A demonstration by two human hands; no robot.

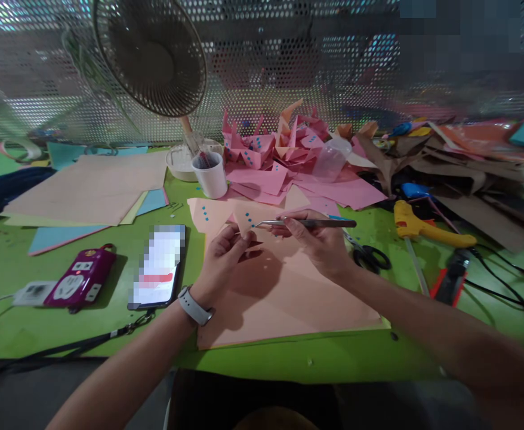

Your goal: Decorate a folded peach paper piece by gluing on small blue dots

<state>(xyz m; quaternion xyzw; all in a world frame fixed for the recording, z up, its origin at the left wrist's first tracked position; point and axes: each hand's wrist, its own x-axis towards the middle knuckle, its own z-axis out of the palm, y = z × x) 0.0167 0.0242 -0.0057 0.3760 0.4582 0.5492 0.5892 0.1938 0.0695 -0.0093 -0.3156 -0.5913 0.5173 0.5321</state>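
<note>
Over a stack of peach paper sheets (pixel 280 298), my left hand (pixel 228 248) pinches a small folded peach paper piece (pixel 244 221) with blue dots on it. My right hand (pixel 313 239) is closed on metal tweezers (pixel 324 223), whose thin tip points left and lies at the blue dots beside my left fingertips. Whether the tip holds a dot is too small to tell. Another peach piece with blue dots (pixel 202 214) lies behind my left hand. A grey-white watch band (pixel 194 306) is on my left wrist.
Left are a phone (pixel 161 266), a purple power strip (pixel 82 278) and large paper sheets (pixel 92 182). Behind stand a fan (pixel 152 60), a white cup (pixel 210 176) and pink folded papers (pixel 253 149). Black-handled scissors (pixel 372 258), a yellow glue gun (pixel 423 227) and a cutter (pixel 453 279) lie right.
</note>
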